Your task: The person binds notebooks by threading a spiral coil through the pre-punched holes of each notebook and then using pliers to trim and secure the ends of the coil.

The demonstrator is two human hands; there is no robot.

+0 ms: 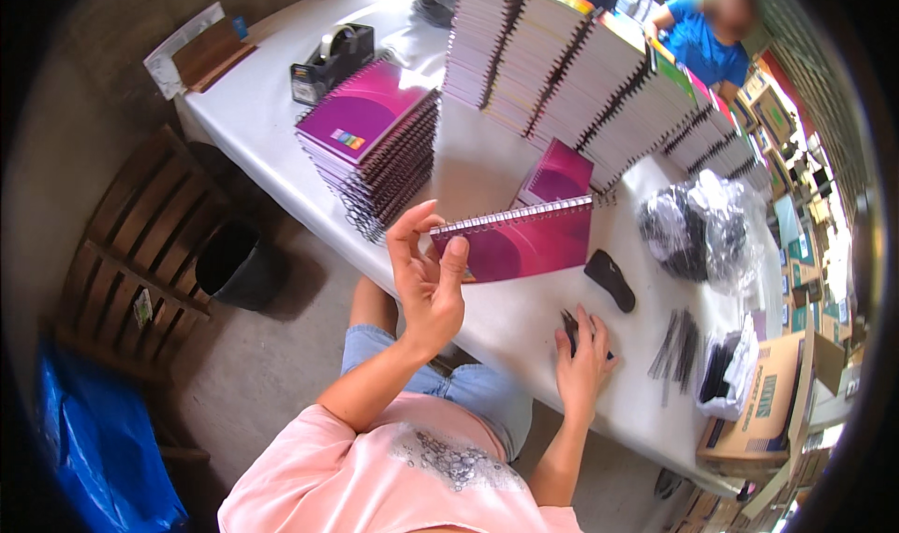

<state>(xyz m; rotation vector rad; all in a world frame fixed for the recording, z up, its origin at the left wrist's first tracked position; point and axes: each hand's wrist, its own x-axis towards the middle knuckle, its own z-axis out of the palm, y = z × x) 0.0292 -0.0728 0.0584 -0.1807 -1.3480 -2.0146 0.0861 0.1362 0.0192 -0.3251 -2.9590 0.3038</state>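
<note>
My left hand [433, 285] pinches the left end of a purple spiral notebook [524, 243] between thumb and fingers. The notebook is raised above the white table, its wire-bound edge uppermost. Behind it, another purple notebook [558, 172] is partly hidden. On the table to the right, my right hand [582, 360] curls over a small dark tool with pointed jaws that resemble pliers [569, 324]; its handles are mostly covered by the fingers. Just beyond that hand lies a black, elongated object [611, 280] whose kind I cannot make out.
A stack of purple spiral notebooks [370, 116] and a tape dispenser [332, 62] stand left. Tall notebook stacks [562, 69] line the back. At right are plastic-wrapped dark coils [698, 229], loose black wires [676, 346] and a carton [763, 402]. A person in blue [707, 51] is beyond.
</note>
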